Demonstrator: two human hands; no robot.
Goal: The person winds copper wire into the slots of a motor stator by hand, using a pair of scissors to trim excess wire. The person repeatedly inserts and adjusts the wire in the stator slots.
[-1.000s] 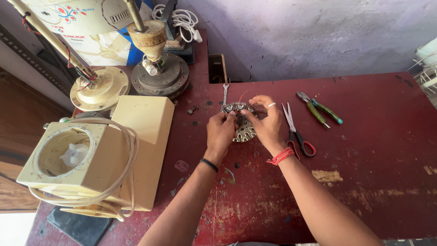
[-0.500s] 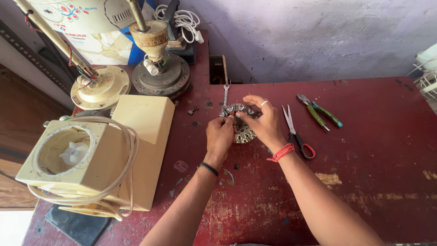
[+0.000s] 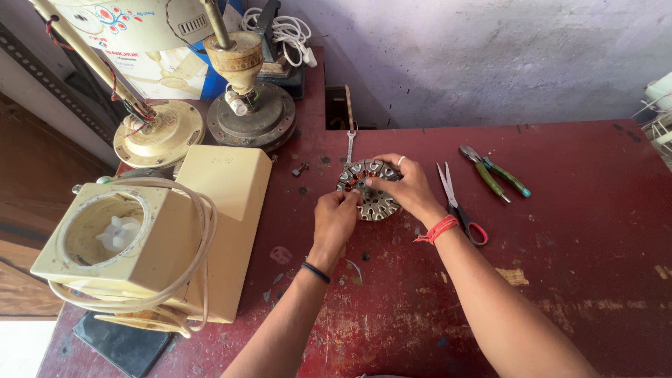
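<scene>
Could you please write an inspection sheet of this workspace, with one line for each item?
Surface: dark red table, paint worn and scratched in patches.
Job's things: round slotted metal motor core lying on the table.
Clutter: scissors, green-handled pliers, flat spanner, small screws near the core.
Grippers: left hand with fingers at the core's left edge; right hand gripping it from above.
Cables: cream cord wound round the mixer base; white coiled cable at the back.
Surroundings: two fan stands at the left, pale plastered wall behind.

Worn red table (image 3: 560, 294), gray wall (image 3: 490, 56)
</scene>
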